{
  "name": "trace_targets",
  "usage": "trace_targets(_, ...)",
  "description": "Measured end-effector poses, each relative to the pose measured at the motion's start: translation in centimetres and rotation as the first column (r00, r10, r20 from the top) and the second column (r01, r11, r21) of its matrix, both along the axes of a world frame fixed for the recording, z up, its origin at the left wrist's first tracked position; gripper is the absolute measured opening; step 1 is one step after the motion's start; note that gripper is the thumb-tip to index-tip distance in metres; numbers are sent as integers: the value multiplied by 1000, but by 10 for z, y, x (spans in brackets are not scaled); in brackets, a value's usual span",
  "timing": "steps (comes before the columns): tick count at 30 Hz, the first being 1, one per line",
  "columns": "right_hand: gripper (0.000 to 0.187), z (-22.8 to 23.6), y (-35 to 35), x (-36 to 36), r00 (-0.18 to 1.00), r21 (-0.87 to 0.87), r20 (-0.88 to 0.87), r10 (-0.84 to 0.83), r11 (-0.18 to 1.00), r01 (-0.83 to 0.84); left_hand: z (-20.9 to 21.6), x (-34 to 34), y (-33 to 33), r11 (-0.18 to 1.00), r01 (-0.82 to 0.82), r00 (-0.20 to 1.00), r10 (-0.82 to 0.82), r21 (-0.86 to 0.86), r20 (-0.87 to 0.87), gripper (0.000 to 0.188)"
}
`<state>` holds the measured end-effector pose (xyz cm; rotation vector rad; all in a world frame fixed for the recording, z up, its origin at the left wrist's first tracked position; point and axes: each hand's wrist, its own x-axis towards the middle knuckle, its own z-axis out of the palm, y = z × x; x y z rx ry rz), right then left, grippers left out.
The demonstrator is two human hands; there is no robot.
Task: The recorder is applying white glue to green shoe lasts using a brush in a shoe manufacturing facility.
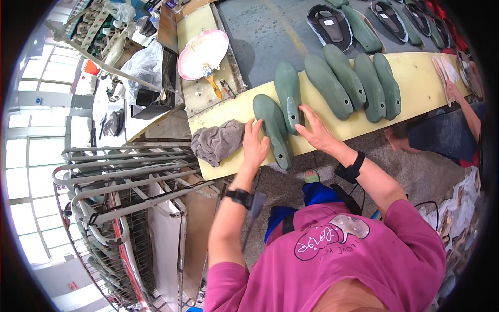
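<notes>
Two green shoe lasts lie between my hands on a pale yellow board: a left one (270, 125) and a second one (287, 91) beside it, heel ends toward me. My left hand (255, 145) is at the left side of the nearer last, fingers stretched forward and thumb apart. At the heel end of the second last, my right hand (318, 132) is spread, its thumb and forefinger along the right edge; neither hand is wrapped round a last. A crumpled grey-brown cloth (217, 143) sits just left of my left hand. Several more green lasts (328, 88) lie to the right.
A pink-rimmed bowl (183, 65) with a brush (212, 83) stands at the far left. Beyond the yellow board (416, 67), a grey conveyor belt (254, 47) carries shoe uppers (330, 28) and lasts. A metal rack (119, 192) is at left. Another person's arm (468, 112) reaches in at right.
</notes>
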<state>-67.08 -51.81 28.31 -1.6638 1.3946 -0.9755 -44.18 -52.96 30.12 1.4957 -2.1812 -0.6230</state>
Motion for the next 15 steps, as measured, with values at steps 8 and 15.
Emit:
trace_targets(8, 77, 2, -42, 20, 999, 5, -32, -33, 999, 34, 12, -48, 43, 829, -363, 792, 515, 426, -327, 77)
trace_targets(15, 76, -2, -33, 43, 1000, 54, -31, -2, 999, 4, -10, 26, 71, 693, 123, 156, 693, 710, -703, 53)
